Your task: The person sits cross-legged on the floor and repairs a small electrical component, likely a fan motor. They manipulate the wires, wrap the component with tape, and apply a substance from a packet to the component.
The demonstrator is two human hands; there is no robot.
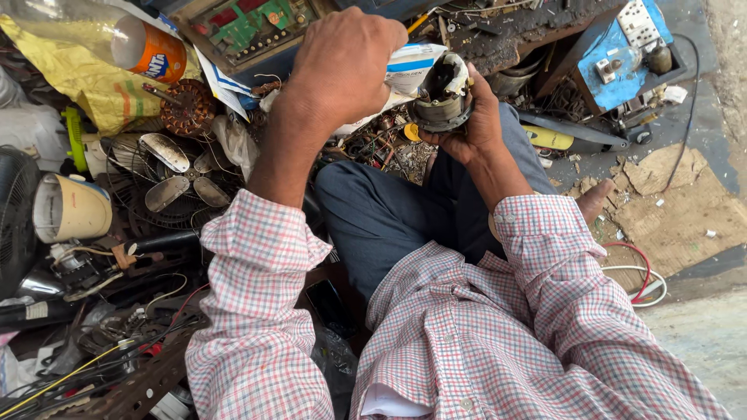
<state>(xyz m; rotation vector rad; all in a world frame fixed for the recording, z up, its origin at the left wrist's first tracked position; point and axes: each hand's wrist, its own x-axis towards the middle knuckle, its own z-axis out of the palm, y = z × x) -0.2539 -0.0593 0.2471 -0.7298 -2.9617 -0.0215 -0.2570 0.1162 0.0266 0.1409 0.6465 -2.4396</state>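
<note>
- Your shirt (467, 334) is a small check of red and blue lines on white, and it has long sleeves.
- Both cuffs are turned back at the forearm, left cuff (261, 233) and right cuff (537, 222).
- Your trousers (381, 218) are plain dark grey-blue.
- Your hands and forearms are bare, with no rings or watch showing.

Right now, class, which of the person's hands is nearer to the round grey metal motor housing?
Right. The right hand cups the round grey metal motor housing; the left hand is just beside it, holding a white tube.
</note>
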